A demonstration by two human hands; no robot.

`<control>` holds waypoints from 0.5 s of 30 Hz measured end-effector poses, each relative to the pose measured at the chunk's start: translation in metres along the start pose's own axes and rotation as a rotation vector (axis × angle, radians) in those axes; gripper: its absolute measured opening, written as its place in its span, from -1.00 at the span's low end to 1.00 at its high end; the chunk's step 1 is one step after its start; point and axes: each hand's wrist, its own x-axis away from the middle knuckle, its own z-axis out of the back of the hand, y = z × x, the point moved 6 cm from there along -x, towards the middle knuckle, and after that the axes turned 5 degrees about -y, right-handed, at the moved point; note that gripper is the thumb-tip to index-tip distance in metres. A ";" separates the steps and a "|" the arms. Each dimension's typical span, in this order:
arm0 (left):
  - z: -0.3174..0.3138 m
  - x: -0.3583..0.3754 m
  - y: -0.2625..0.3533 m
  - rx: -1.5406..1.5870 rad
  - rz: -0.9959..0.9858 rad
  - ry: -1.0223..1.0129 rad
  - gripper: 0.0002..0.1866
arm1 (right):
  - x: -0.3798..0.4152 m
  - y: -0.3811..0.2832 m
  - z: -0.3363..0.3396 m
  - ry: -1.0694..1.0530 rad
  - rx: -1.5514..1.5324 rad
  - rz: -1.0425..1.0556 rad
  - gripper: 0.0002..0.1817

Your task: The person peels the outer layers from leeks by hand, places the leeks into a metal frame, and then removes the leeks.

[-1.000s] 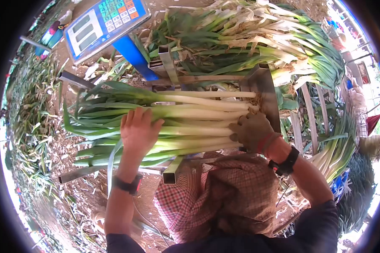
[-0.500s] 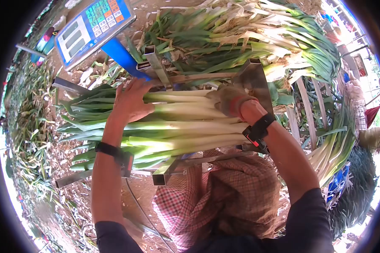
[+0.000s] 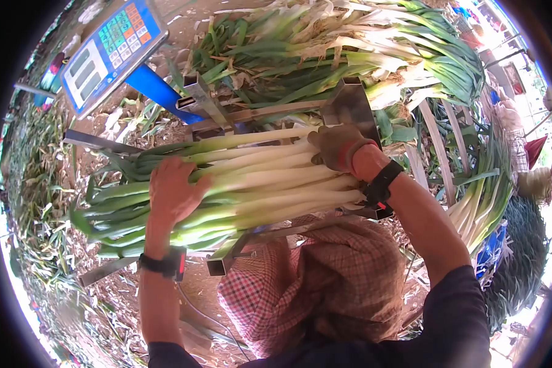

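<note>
A wide layer of long green onions [image 3: 270, 178] lies across a metal frame, leafy ends left, white ends right. My left hand [image 3: 176, 190], bare, rests flat on the green part of the stalks, fingers spread and thumb apart. My right hand [image 3: 336, 147], in a dark glove with a reddish cuff, has its fingers curled over the white ends of the upper stalks. Just behind it stands an upright metal plate [image 3: 351, 110]. Part of the stalk ends is hidden beneath the right hand.
A blue-framed digital scale display [image 3: 113, 55] stands at upper left. Another heap of green onions [image 3: 349, 49] lies beyond the frame. Square metal tubes [image 3: 218, 265] stick out at its near side. Checked cloth [image 3: 313, 282] covers my lap. Leaf scraps [image 3: 49, 245] litter the ground.
My left hand has shifted from the far edge of the layer toward me, onto its middle. The right hand stays at the white ends. The view has shifted slightly.
</note>
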 end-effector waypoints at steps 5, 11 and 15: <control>-0.014 -0.007 -0.002 -0.007 -0.036 0.120 -0.54 | -0.005 0.001 0.012 -0.186 -0.124 -0.061 -0.31; -0.023 -0.010 -0.010 0.003 -0.114 0.235 -0.62 | -0.005 0.006 0.017 -0.215 -0.177 -0.048 -0.33; -0.034 -0.040 -0.018 0.002 0.005 -0.067 -0.62 | -0.034 0.013 0.004 -0.166 -0.243 0.016 -0.49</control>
